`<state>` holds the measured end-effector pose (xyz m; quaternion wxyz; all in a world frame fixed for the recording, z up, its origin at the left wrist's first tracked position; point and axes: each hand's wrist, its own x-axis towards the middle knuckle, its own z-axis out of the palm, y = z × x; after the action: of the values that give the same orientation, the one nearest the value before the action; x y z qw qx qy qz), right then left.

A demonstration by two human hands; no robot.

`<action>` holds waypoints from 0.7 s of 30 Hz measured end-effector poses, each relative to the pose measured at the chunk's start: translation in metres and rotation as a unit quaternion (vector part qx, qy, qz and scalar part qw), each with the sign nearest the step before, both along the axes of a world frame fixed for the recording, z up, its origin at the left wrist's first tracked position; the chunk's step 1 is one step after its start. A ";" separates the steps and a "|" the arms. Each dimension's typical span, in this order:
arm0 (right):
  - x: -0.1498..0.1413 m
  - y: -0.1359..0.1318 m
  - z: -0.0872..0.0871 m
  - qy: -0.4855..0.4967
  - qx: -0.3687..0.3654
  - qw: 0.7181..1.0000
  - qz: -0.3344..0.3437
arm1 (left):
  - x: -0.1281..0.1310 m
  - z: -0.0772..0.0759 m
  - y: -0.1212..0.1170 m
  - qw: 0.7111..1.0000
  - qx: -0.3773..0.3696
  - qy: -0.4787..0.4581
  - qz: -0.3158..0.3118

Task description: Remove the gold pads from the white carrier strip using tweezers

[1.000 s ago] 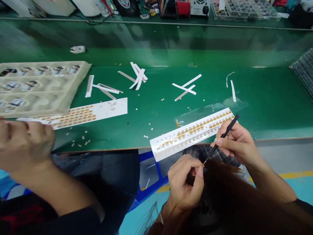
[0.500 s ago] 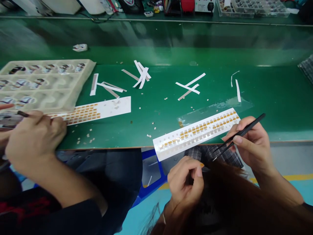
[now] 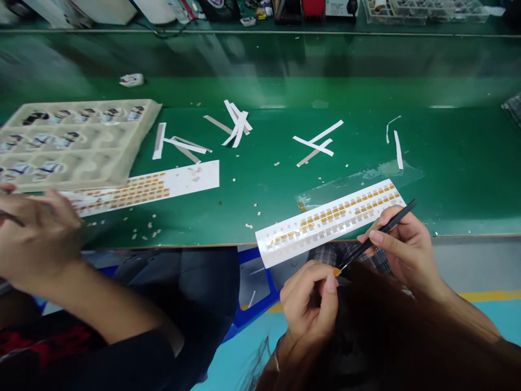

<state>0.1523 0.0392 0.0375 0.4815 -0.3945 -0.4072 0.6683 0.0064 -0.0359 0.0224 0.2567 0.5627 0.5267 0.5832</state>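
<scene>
Our left fingers [image 3: 330, 284] pinch a tiny amber chip [image 3: 336, 272], and the tip of the tweezers [image 3: 378, 234], held in our right fingers [image 3: 372, 237], touches it. The long white strip [image 3: 285, 240] slants from near left to far right, just beyond them and closest to our right fingers.

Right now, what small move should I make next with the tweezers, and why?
Probably close the black tweezers on the amber piece: the tips sit right at it, where your left hand pinches it; your right hand holds them.

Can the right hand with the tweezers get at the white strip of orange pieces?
Probably yes: the right hand holding the tweezers sits just by the white strip, with nothing between them.
</scene>
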 end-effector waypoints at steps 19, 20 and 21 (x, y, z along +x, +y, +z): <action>0.024 0.065 0.000 -0.117 0.028 0.992 -0.032 | 0.016 -0.025 0.034 0.912 0.077 0.394 0.087; 0.024 0.066 -0.003 -0.120 0.020 0.992 -0.031 | 0.016 -0.028 0.035 0.910 0.073 0.401 0.081; 0.025 0.067 -0.006 -0.120 0.013 0.992 -0.033 | 0.015 -0.030 0.035 0.907 0.068 0.408 0.079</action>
<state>0.1773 0.1065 0.0319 0.4562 -0.4791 -0.4571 0.5945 0.0211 -0.0006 -0.0078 -0.0664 0.7245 0.5871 0.3550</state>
